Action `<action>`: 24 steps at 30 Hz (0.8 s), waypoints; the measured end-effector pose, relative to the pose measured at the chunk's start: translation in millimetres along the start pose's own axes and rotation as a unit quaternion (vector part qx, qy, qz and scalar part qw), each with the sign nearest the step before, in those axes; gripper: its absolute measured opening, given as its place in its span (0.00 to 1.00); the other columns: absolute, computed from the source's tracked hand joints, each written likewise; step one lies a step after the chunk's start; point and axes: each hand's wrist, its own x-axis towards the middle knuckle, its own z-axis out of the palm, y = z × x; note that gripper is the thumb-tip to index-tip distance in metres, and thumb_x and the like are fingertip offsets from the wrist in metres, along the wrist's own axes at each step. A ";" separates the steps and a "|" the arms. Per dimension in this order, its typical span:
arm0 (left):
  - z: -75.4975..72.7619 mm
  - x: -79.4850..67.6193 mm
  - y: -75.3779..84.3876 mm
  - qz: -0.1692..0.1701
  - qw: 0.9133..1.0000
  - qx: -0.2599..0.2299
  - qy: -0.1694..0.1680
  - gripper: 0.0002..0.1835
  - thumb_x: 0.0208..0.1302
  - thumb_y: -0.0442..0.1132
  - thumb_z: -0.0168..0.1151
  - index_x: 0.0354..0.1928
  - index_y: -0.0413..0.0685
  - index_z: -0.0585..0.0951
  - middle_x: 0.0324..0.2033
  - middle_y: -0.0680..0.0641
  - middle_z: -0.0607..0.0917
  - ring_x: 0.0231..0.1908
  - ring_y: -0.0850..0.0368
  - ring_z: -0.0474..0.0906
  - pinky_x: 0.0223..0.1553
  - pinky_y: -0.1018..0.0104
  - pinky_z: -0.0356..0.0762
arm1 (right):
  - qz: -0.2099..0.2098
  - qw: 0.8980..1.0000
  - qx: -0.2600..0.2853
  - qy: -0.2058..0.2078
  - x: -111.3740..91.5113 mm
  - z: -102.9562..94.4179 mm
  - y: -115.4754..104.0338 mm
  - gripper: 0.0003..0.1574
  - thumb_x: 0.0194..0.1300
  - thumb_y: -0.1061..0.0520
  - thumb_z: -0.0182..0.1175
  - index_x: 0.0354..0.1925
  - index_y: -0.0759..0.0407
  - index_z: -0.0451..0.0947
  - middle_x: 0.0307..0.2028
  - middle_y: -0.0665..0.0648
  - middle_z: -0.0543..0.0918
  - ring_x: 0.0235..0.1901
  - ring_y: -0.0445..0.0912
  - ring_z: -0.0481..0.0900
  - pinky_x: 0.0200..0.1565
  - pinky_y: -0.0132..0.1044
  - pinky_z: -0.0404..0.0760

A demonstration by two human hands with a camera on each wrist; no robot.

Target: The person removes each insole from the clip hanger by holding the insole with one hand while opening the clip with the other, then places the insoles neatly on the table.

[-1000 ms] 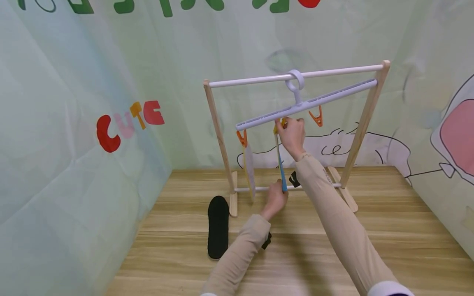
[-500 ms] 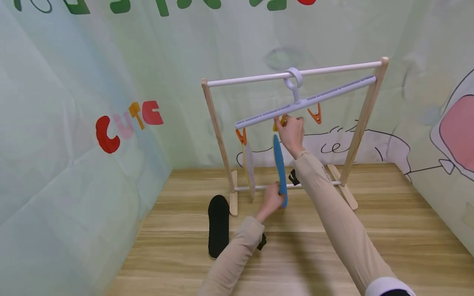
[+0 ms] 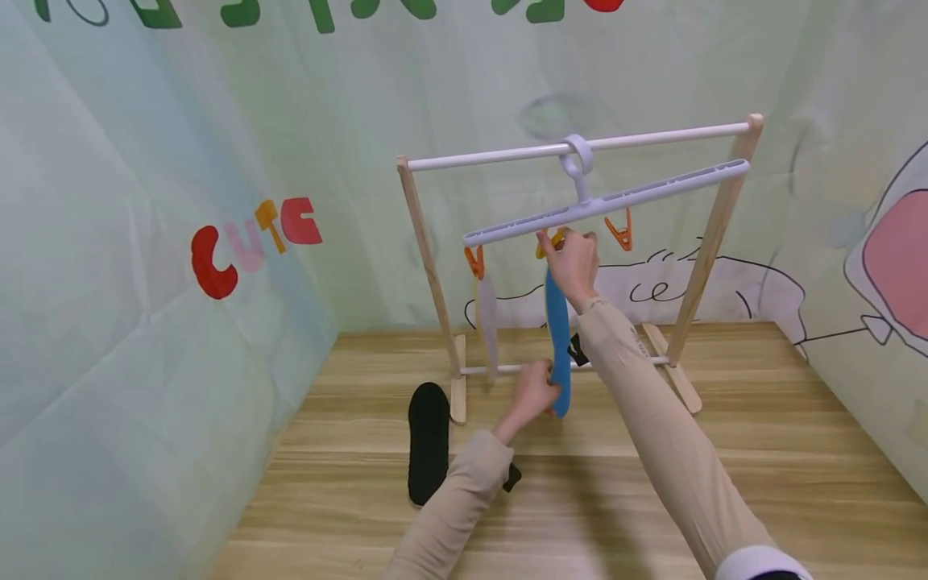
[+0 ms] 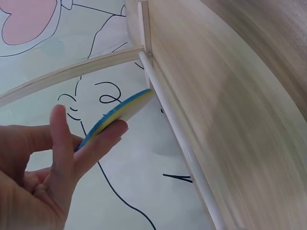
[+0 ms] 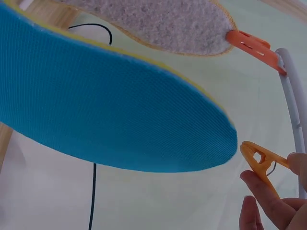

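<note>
My left hand (image 3: 535, 391) holds the lower end of a blue insole (image 3: 558, 338) with a yellow edge, which stands nearly upright under the hanger (image 3: 522, 229). In the left wrist view the insole (image 4: 120, 109) lies between the fingers of the left hand (image 4: 53, 163). My right hand (image 3: 573, 262) pinches a yellow clothespin (image 3: 551, 242) below the hanger bar. Seen from the right wrist, the tips of this clothespin (image 5: 259, 160) sit right beside the rounded end of the blue insole (image 5: 120, 110), apparently not gripping it.
An orange clothespin (image 3: 474, 263) holds a grey insole (image 3: 487, 322) at the hanger's left end. Another orange clothespin (image 3: 620, 231) hangs to the right. The hanger hooks over the white rod (image 3: 493, 158) of a wooden stand. A black insole (image 3: 428, 443) lies on the table (image 3: 348, 467).
The blue insole has turned from edge-on to show its blue face. Its lower end and the left hand have dropped slightly. The right hand stays at the yellow clothespin.
</note>
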 end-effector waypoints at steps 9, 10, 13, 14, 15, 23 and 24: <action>-10.6 -5.8 3.1 -0.019 1.000 -0.002 -0.014 0.03 0.43 0.25 0.53 0.19 0.32 0.76 0.13 0.38 0.80 0.07 0.55 0.75 0.06 0.77 0.67 | 0.000 1.000 0.007 0.004 -1.2 -3.8 2.1 0.27 0.60 0.41 0.53 0.36 0.63 0.79 0.33 0.62 0.84 0.38 0.55 0.72 0.34 0.44 0.73; -11.8 -6.4 3.4 -0.022 1.000 -0.003 -0.016 0.03 0.44 0.25 0.54 0.19 0.32 0.76 0.13 0.38 0.80 0.07 0.55 0.75 0.06 0.77 0.67 | 0.001 1.000 0.009 0.005 -1.3 -3.8 2.5 0.26 0.60 0.41 0.53 0.36 0.63 0.79 0.34 0.62 0.85 0.39 0.55 0.72 0.34 0.45 0.73; -15.2 -8.3 3.9 -0.030 0.999 -0.001 -0.027 0.03 0.45 0.25 0.55 0.20 0.32 0.77 0.14 0.39 0.80 0.08 0.54 0.76 0.07 0.77 0.68 | 0.000 1.000 0.015 0.008 -0.9 -3.2 4.2 0.25 0.59 0.42 0.54 0.39 0.62 0.79 0.35 0.62 0.84 0.40 0.55 0.72 0.34 0.45 0.73; -16.4 -9.2 3.8 -0.032 0.999 -0.009 -0.031 0.03 0.45 0.24 0.54 0.21 0.31 0.77 0.15 0.38 0.80 0.09 0.53 0.77 0.07 0.77 0.69 | 0.000 1.000 0.015 0.009 -0.8 -3.2 4.4 0.25 0.59 0.42 0.54 0.40 0.62 0.79 0.35 0.62 0.84 0.40 0.55 0.72 0.34 0.46 0.73; -18.2 -10.1 3.8 -0.034 0.999 -0.017 -0.035 0.03 0.46 0.24 0.54 0.23 0.31 0.78 0.16 0.38 0.81 0.10 0.52 0.77 0.08 0.76 0.70 | 0.000 1.000 0.016 0.009 -0.7 -3.1 4.7 0.25 0.59 0.43 0.55 0.42 0.61 0.78 0.35 0.62 0.84 0.40 0.56 0.72 0.34 0.46 0.74; -33.4 -20.3 3.2 -0.013 0.998 -0.019 -0.050 0.03 0.45 0.24 0.54 0.22 0.33 0.77 0.08 0.47 0.74 0.05 0.66 0.67 0.06 0.78 0.65 | 0.001 1.000 0.023 0.009 -1.9 -3.3 7.8 0.28 0.58 0.43 0.55 0.49 0.63 0.75 0.37 0.63 0.84 0.43 0.57 0.72 0.37 0.48 0.74; -34.5 -21.2 3.4 -0.011 0.999 -0.012 -0.048 0.03 0.45 0.24 0.54 0.21 0.34 0.77 0.07 0.49 0.73 0.05 0.67 0.66 0.06 0.79 0.64 | 0.002 1.000 0.022 0.008 -2.3 -3.6 8.0 0.29 0.58 0.43 0.55 0.50 0.63 0.74 0.38 0.63 0.84 0.44 0.57 0.72 0.37 0.48 0.74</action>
